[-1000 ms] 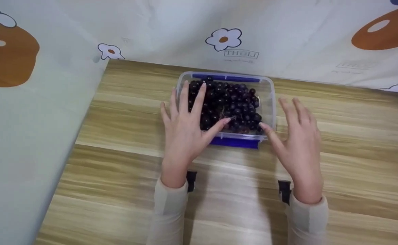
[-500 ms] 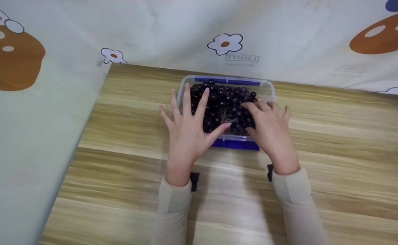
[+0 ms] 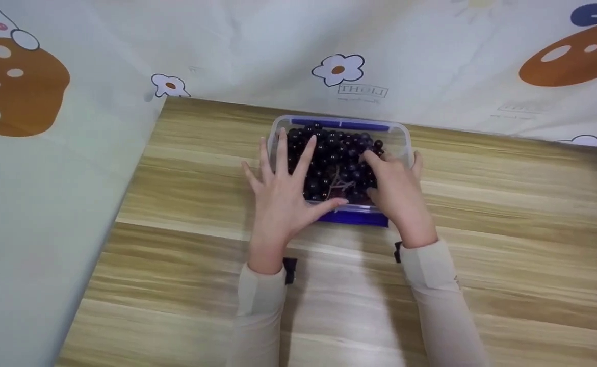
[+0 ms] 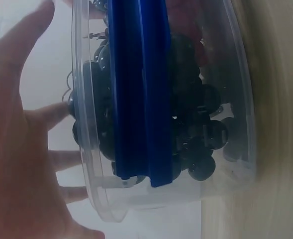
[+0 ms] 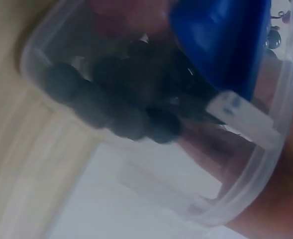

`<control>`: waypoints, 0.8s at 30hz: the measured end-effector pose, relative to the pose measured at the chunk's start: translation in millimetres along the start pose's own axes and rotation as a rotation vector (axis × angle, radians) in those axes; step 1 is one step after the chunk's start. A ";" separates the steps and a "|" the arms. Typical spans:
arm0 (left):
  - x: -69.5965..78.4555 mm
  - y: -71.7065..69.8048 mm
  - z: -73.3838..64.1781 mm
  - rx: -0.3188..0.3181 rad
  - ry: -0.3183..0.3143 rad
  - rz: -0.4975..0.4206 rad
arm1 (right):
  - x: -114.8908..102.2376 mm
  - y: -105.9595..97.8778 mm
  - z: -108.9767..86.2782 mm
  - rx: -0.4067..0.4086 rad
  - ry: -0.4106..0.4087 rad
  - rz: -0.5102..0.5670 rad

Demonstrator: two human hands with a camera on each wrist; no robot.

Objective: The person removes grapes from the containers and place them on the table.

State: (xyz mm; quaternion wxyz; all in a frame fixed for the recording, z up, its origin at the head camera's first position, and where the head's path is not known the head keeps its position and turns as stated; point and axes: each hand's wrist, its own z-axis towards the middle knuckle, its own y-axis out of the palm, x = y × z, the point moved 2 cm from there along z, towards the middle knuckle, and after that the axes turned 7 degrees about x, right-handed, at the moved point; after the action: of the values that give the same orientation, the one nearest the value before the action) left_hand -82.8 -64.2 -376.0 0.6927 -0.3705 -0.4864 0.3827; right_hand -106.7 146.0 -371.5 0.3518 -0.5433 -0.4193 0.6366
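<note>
A clear plastic container (image 3: 407, 140) with blue latches (image 3: 354, 219) holds a heap of dark grapes (image 3: 331, 148). Bare stems (image 3: 341, 184) show near its front. My left hand (image 3: 280, 204) spreads its straight fingers over the container's left side, the thumb along the front rim. From the left wrist view, this hand (image 4: 17, 139) is at the rim with grapes seen through the wall. My right hand (image 3: 400, 196) reaches in at the right, index finger and thumb bent around grapes; the little finger stays outside the rim. Through the wall in the right wrist view, fingers (image 5: 211, 149) press up against grapes.
The wood-grain table (image 3: 176, 193) carries the container near its back edge. Behind and to the left hangs a pale sheet (image 3: 257, 56) printed with flowers and orange shapes. Small black devices (image 3: 290, 270) sit at both wrists.
My right hand has moved left from beside the container, dipped into it and bent its fingers around grapes. The left hand stays spread, its thumb slightly lower toward the front rim.
</note>
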 end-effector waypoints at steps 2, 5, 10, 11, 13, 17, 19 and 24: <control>-0.2 1.3 -0.5 -0.016 0.017 -0.012 | 1.6 0.9 -2.8 0.046 -0.003 0.021; -0.7 4.0 -1.3 -0.030 0.033 -0.013 | 2.6 0.4 -8.1 0.131 -0.003 0.067; -3.3 8.1 -1.4 -0.037 0.027 -0.011 | -0.3 -5.2 -19.6 0.288 -0.039 0.169; -3.7 8.4 -1.3 -0.041 0.024 -0.016 | -1.2 -6.9 -22.4 0.315 -0.047 0.193; -4.2 8.8 -1.0 -0.052 0.017 -0.021 | -3.3 -10.6 -27.8 0.370 -0.068 0.229; -4.3 9.5 -0.2 -0.064 0.009 -0.013 | -6.6 -16.8 -37.5 0.472 -0.111 0.264; -3.9 10.0 0.2 -0.071 0.007 -0.007 | -7.0 -19.3 -41.4 0.522 -0.132 0.271; -0.4 10.0 1.5 -0.095 0.009 -0.006 | -5.3 -27.0 -47.9 0.625 -0.139 0.288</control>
State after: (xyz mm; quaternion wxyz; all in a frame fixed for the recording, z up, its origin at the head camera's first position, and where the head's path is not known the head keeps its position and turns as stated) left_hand -86.0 -60.0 -384.6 0.6775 -0.4031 -0.5021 0.3553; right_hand -58.8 159.4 -347.4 0.3780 -0.4184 -0.1462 0.8128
